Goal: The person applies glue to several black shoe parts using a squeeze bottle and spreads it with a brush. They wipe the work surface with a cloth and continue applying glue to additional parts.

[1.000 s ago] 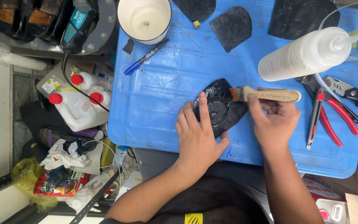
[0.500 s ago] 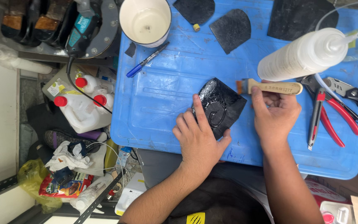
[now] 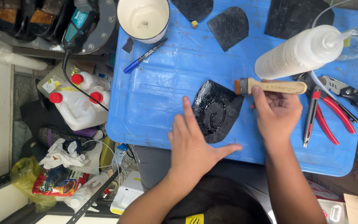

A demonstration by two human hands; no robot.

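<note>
Brush lies crosswise, bristles just right of the black sole piece.
Right hand grips its handle; left hand flat, fingers spread, on the piece's left edge.

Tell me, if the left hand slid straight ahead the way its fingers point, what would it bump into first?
The left hand lies flat on the blue plastic table, fingers pointing away from the person. Straight ahead is mostly bare blue surface; the first thing is probably the blue marker pen, then the white round cup.

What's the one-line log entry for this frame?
left hand: flat, steadying black rubber piece | right hand: holds brush, bristles at piece edge | surface: blue lid
</note>
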